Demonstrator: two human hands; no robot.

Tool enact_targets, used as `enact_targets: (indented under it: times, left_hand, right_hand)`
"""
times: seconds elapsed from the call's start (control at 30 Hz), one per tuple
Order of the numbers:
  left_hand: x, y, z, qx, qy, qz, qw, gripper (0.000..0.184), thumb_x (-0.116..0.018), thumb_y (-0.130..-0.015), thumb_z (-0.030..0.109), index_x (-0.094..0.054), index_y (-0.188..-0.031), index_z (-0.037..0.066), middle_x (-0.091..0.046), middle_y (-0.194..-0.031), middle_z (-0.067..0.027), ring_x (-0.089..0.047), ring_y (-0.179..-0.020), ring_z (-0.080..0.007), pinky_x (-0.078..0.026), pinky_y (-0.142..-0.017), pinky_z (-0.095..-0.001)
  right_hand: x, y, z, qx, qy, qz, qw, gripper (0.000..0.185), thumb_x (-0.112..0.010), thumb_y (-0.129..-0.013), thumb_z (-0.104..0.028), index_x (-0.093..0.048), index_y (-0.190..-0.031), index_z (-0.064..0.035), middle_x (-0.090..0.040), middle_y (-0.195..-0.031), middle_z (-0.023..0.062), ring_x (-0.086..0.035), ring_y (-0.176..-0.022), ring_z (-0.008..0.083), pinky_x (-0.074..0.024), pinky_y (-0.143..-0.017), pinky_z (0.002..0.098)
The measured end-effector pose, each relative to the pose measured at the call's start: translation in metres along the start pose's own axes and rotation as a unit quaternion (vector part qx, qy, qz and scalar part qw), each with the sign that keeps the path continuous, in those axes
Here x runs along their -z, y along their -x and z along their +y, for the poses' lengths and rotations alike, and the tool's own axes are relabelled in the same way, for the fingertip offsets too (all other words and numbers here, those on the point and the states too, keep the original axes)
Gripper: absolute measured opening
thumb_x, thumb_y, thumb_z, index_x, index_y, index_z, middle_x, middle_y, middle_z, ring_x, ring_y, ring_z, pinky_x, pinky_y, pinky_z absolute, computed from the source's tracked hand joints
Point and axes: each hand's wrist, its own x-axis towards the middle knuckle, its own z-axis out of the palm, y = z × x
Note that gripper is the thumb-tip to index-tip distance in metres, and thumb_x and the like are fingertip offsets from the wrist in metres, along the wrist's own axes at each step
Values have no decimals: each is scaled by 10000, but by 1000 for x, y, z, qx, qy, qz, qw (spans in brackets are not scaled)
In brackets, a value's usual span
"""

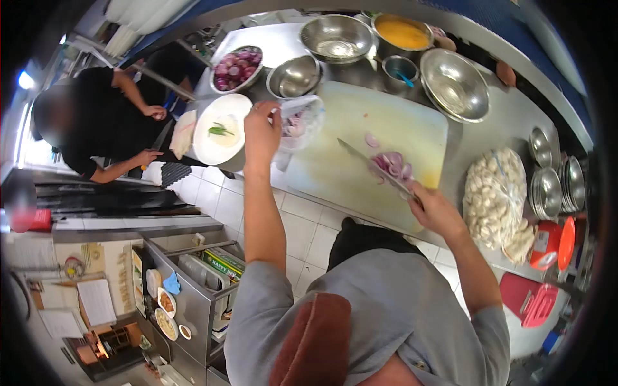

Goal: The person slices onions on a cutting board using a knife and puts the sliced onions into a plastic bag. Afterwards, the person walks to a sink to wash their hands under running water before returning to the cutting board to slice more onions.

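Note:
My right hand is wrapped round the handle of a knife, its blade lying by sliced purple onion on the cutting board. One loose slice rests a little farther up the board. At the board's left edge is a clear plastic bag with pieces of onion inside. My left hand is closed at the bag's left rim, pinching its edge. Left of that hand stands a white plate with green leaves on it.
Along the back stand steel bowls, a bowl of purple onions and a pot of orange liquid. A bag of pale cloves sits at right. Another person stands at left.

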Motion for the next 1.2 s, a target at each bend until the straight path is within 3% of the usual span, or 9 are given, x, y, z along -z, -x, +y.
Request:
enact_targets:
  times: [0.17, 0.5, 0.67, 0.73, 0.93, 1.0, 1.03, 1.13, 1.2]
  left_hand:
    - [-3, -66, -156, 36, -119, -63, 990, 174, -652, -843, 23, -707, -1009, 18, -729, -968, -177, -724, -846, -316, -566, -728, -386]
    - [-25, -160, -269, 144, -239, -110, 954, 529, -600, -775, 53, -605, -1304, 47, -631, -1201, -283, -606, -1138, -441, -476, -1011, -471]
    - [-37, -181, -284, 90, -253, -181, 946, 687, -765, -689, 146, -556, -1340, 80, -662, -1200, -227, -628, -1132, -399, -495, -1002, -469]
    - [-49, -185, -316, 79, -258, -153, 951, 711, -797, -665, 196, -569, -1328, 80, -669, -1187, -219, -626, -1129, -401, -505, -983, -467]
    - [-13, -156, -209, -28, -152, 35, 987, 553, -800, -702, 208, -644, -1203, 31, -646, -1099, -199, -617, -1032, -402, -513, -931, -458]
    - [-3, -124, -145, -169, -89, -1, 982, 530, -795, -715, 156, -640, -1206, 29, -633, -1077, -159, -639, -968, -352, -535, -878, -420]
    - [1, -94, -83, 40, 208, -165, 963, 449, -785, -726, 100, -655, -1149, 26, -622, -1067, -129, -658, -905, -288, -550, -809, -371]
    - [-36, 11, 3, -183, 166, -228, 942, 473, -796, -703, 76, -661, -1154, 43, -631, -1187, -135, -674, -971, -282, -560, -832, -357]
    - [-72, 73, 34, -69, 212, -355, 908, 589, -793, -702, 105, -630, -1267, 80, -596, -1272, -160, -619, -1119, -310, -507, -966, -394]
  right_hand:
    - [-25, 0, -5, -87, -153, -72, 982, 267, -595, -939, -88, -531, -1186, -7, -675, -912, 274, -653, -883, 453, -497, -750, 491]
    - [-24, 10, 16, -319, -323, 45, 890, 162, -557, -951, -17, -540, -1110, -38, -472, -628, -4, -432, -492, 73, -364, -460, 270]
    - [-23, 17, 13, -299, -218, 87, 925, 161, -572, -944, -25, -550, -1103, -12, -495, -624, 43, -472, -543, 110, -393, -516, 309]
    - [-22, 18, 8, -277, -135, 96, 946, 233, -612, -909, -41, -557, -1135, -27, -580, -663, 175, -554, -563, 297, -445, -574, 405]
    - [-27, 14, -18, -167, -29, 73, 983, 238, -605, -903, -47, -533, -1130, -50, -647, -772, 245, -635, -716, 451, -484, -640, 488]
    - [-34, 12, -8, -166, -77, 79, 980, 196, -626, -916, -67, -552, -1092, -22, -632, -724, 214, -620, -683, 410, -481, -626, 448]
    - [-35, 12, -4, -164, -80, 76, 980, 196, -626, -916, -67, -552, -1092, -22, -632, -724, 214, -620, -683, 410, -481, -626, 448]
    - [-28, 11, 10, -197, -112, 88, 970, 202, -589, -954, -95, -523, -1121, -3, -631, -755, 227, -612, -696, 422, -462, -623, 447]
    - [-28, 11, 16, -173, -89, 73, 978, 229, -582, -960, -110, -508, -1150, -5, -634, -753, 238, -617, -704, 440, -469, -637, 473]
